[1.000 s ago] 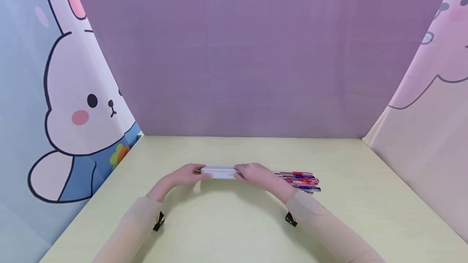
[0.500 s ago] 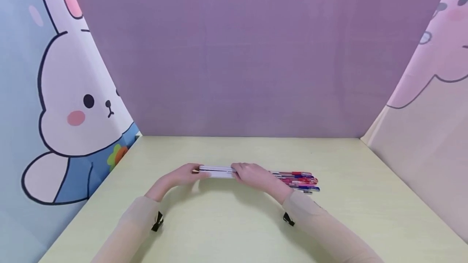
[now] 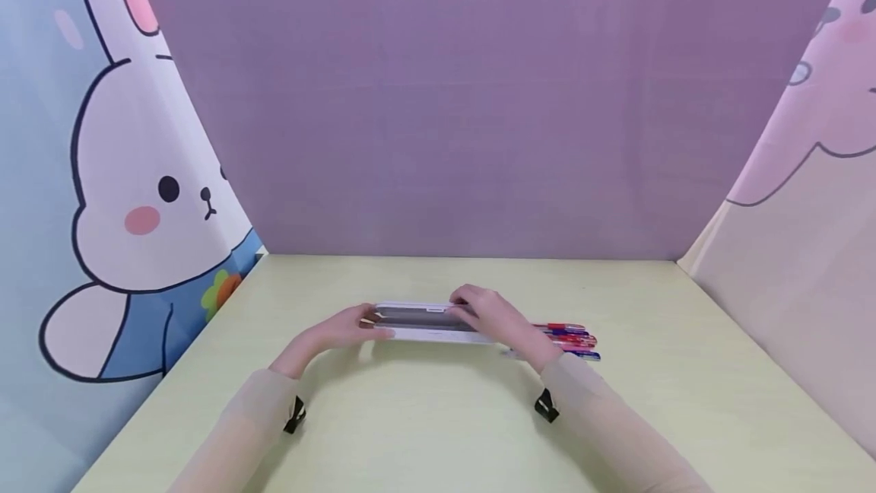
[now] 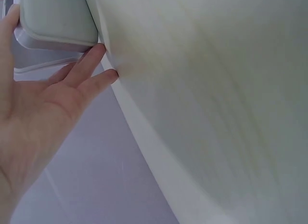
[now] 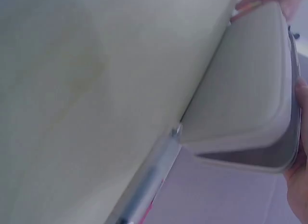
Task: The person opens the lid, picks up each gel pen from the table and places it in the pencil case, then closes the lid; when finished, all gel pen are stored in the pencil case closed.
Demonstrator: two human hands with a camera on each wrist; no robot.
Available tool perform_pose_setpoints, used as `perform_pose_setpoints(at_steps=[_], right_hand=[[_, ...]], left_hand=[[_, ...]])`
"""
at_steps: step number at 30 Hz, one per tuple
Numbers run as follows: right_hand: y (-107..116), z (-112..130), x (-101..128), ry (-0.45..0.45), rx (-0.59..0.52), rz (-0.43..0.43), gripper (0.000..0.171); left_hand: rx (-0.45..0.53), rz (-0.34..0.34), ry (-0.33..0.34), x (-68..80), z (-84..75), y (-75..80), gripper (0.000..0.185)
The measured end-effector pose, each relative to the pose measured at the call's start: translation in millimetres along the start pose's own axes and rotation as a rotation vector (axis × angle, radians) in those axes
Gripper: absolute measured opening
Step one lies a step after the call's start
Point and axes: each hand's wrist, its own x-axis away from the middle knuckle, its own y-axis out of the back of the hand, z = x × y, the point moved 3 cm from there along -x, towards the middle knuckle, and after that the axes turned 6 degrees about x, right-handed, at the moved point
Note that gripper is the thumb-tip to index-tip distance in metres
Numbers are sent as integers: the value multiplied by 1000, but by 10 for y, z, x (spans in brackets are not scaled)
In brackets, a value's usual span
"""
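Observation:
A flat white pencil case [image 3: 427,335] lies on the pale yellow table [image 3: 424,417], with its lid [image 3: 411,306] lifted a little and a dark gap showing under it. My left hand [image 3: 369,326] holds the case's left end between thumb and fingers. In the left wrist view the left hand [image 4: 53,65] has its fingers [image 4: 91,60] against the corner of the case [image 4: 55,19]. My right hand [image 3: 464,304] grips the raised lid's front edge near its right end. The right wrist view shows the case [image 5: 245,89] partly open.
Several red and blue pens [image 3: 573,339] lie in a bunch just right of the case, partly behind my right wrist; one pen [image 5: 149,185] lies against the case's corner. A purple backdrop and cartoon-print side panels enclose the table.
The lid has come up from the closed case. My right hand rose with it and moved slightly back. My left hand stayed at the left end.

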Motion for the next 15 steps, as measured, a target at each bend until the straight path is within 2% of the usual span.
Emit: perform_pose_setpoints(at_steps=[4, 8, 11, 15], right_hand=[[69, -127, 41, -123, -128, -9, 22], [124, -245, 103, -214, -186, -30, 17], [132, -318, 145, -265, -212, -47, 14], [123, -355, 180, -284, -244, -78, 15]], left_hand=[[79, 19, 9, 12, 28, -6, 83], [127, 30, 6, 33, 37, -8, 77], [126, 40, -9, 47, 41, -8, 70], [87, 56, -24, 69, 49, -10, 62]])
